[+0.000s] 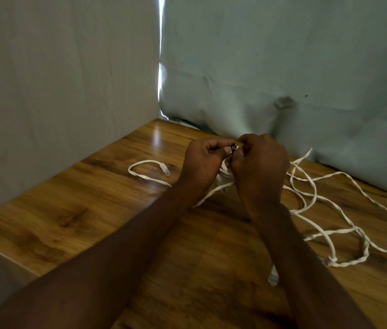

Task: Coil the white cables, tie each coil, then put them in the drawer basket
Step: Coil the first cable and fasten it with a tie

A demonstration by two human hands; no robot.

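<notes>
Both my hands meet above the middle of the wooden table point(93, 210). My left hand point(202, 162) pinches a small dark tie and a bundle of white cable point(223, 173) between thumb and fingers. My right hand point(261, 167) curls round the same bundle from the right. One cable end with a clear plug point(166, 171) loops out to the left on the table. Loose tangled white cable point(318, 210) sprawls to the right of my right forearm. No drawer basket is in view.
Pale cloth backdrops point(282, 67) hang close behind and to the left, meeting in a corner with a bright gap. The table's near-left edge point(5, 257) drops off to a grey floor. Another white connector point(273, 279) lies beside my right forearm.
</notes>
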